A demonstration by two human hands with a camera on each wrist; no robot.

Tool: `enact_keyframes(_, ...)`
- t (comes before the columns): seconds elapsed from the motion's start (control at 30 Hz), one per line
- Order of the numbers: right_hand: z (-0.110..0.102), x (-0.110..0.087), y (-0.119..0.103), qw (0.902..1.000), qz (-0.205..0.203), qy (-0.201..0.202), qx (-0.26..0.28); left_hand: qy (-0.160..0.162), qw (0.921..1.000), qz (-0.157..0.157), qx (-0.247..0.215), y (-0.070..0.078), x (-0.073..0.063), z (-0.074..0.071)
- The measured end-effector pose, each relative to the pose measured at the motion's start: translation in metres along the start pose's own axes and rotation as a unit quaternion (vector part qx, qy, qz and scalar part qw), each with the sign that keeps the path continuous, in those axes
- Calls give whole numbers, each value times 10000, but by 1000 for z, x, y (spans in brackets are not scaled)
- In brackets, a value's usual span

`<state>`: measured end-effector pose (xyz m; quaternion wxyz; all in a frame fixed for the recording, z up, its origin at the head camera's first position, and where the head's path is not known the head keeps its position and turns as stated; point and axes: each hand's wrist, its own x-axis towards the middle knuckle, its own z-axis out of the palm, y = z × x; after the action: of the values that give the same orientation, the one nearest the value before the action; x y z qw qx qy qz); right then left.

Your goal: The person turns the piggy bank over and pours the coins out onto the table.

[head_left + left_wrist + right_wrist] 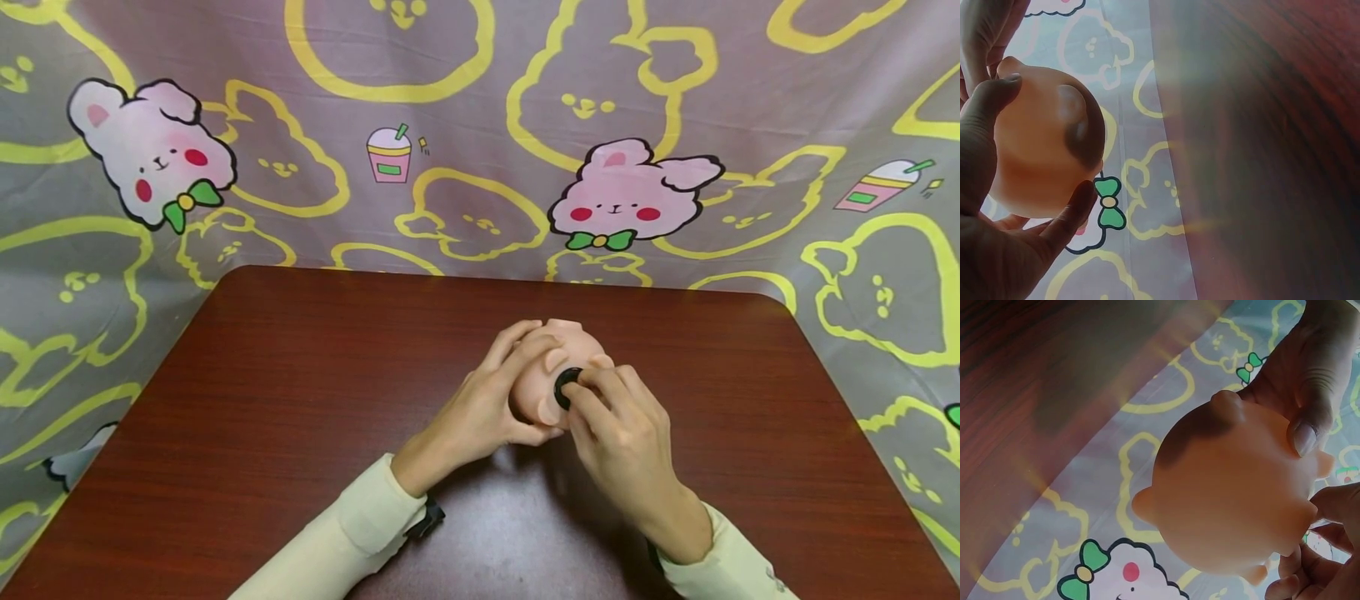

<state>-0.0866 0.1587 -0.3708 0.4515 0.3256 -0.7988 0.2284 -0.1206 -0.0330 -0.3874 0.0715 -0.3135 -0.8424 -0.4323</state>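
Two pale sleeves are coming in from the bottom of the head view, the left sleeve [352, 525] slanting up to the right, the right sleeve [723, 554] lying lower and cropped by the frame. A black strap [427, 518] is showing under the left cuff. Between the forearms, a whitish glare is spreading over the wood. Beyond the cuffs, the left hand [483, 404] is holding a pink round figure [534, 382], its fingers spreading wide and curving around the body, the thumb bracing the side nearer the wearer. The right hand [626, 425] is working close against it, fingers bending tightly and pinching at a black disc [562, 386] set in the figure; firmness of that hold cannot be told. Stubby feet [555, 360] are ringing the disc. The figure is sitting right of the table's middle, nearer the far edge; whether it is touching the wood cannot be told. The red-brown table [300, 400] is stretching away on both sides, giving broad sideways room left and somewhat less right, while its side edges are converging toward rounded far corners. Behind the far edge, a grey-pink curtain [465, 125] is hanging close, also flanking both sides, its yellow outlines and bow-wearing rabbit print [633, 200] facing the table.
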Motion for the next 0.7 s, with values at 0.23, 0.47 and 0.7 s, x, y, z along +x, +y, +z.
enact_keyframes(0.23,-1,0,-1,10000,32,-12,-18,-7,10000,-55,-1,-2,0,1)
enact_keyframes(0.47,-3,1,-1,10000,49,75,-44,-15,9999,-102,-29,-3,0,2)
enact_keyframes(0.7,-9,2,1,9997,126,211,-80,-30,9996,-233,-132,-6,-2,2)
